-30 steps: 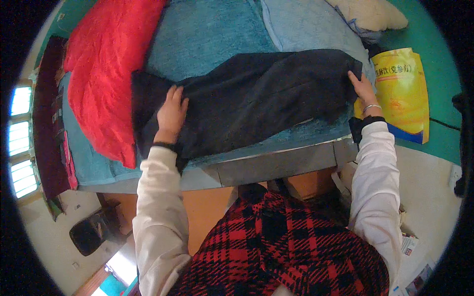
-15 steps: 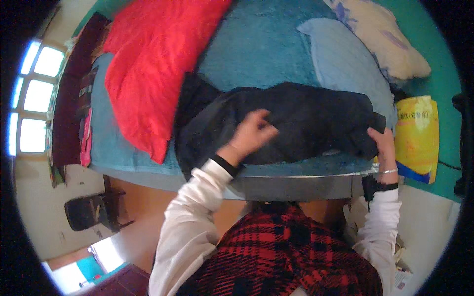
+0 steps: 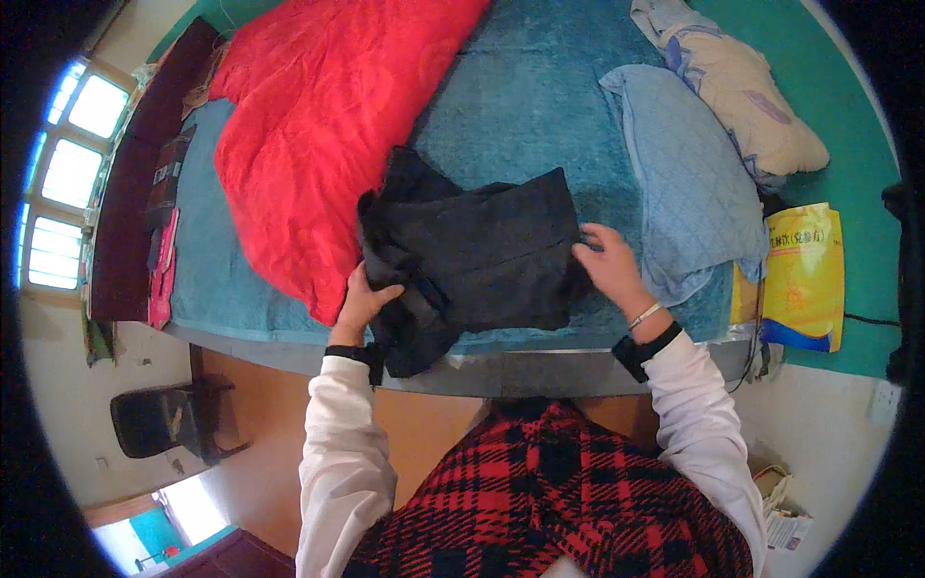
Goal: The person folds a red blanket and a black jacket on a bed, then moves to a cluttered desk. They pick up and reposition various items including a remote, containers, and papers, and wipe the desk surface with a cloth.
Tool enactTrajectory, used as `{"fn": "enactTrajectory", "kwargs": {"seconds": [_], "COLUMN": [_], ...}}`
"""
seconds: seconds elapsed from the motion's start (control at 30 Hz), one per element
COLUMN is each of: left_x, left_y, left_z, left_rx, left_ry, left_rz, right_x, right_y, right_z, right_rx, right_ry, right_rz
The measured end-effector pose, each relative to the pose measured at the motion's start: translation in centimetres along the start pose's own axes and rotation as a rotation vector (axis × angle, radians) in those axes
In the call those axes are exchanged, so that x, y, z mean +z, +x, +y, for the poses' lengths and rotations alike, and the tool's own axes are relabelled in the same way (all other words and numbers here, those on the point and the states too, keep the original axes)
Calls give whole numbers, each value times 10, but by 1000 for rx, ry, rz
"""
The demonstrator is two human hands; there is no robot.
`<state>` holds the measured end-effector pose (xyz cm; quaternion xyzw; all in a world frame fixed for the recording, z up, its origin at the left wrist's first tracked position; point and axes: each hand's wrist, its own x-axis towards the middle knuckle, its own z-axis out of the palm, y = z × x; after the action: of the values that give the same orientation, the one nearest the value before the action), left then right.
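Observation:
A black garment [image 3: 482, 260] lies folded on the bed near its front edge, its left end bunched in creases and its right end a fairly straight fold. My left hand [image 3: 362, 304] grips the bunched left end, thumb on top of the cloth and the other fingers partly hidden by it. At the right fold is my right hand [image 3: 614, 270], its thumb and fingers apart and the tips at the cloth's edge. What kind of garment it is cannot be made out.
A red quilt [image 3: 308, 144] touches the garment's left side on the teal bedcover [image 3: 520, 96]. Right of it lie a light blue pillow [image 3: 679, 164] and a cream pillow [image 3: 742, 106]. A yellow pouch [image 3: 803, 279] stands at the right. The bed's grey edge [image 3: 520, 374] runs in front.
The garment's long right part is now folded over to the left, making it shorter. My left hand has moved left onto the bunched end; my right hand has come in leftward from the pouch.

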<state>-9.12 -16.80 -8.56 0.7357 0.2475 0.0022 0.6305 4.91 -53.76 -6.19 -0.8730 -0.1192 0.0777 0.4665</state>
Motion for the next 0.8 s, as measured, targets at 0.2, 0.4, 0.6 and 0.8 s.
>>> {"fn": "enactTrajectory", "kwargs": {"seconds": [0.2, 0.4, 0.6, 0.8], "left_x": [-16, 14, -21, -89], "left_y": [28, 27, 5, -39], "left_z": [-73, -48, 7, 105], "left_rx": [-187, -341, 77, 722], "left_ry": [109, -244, -106, 934], "left_rz": [133, 209, 182, 337], "right_x": [26, 57, 92, 120], "right_y": [-4, 0, 2, -3], "right_z": [83, 50, -53, -138], "right_rx": [430, 309, -27, -382], "right_ry": [241, 52, 403, 422], "right_rz": [-32, -57, -282, -438]}}
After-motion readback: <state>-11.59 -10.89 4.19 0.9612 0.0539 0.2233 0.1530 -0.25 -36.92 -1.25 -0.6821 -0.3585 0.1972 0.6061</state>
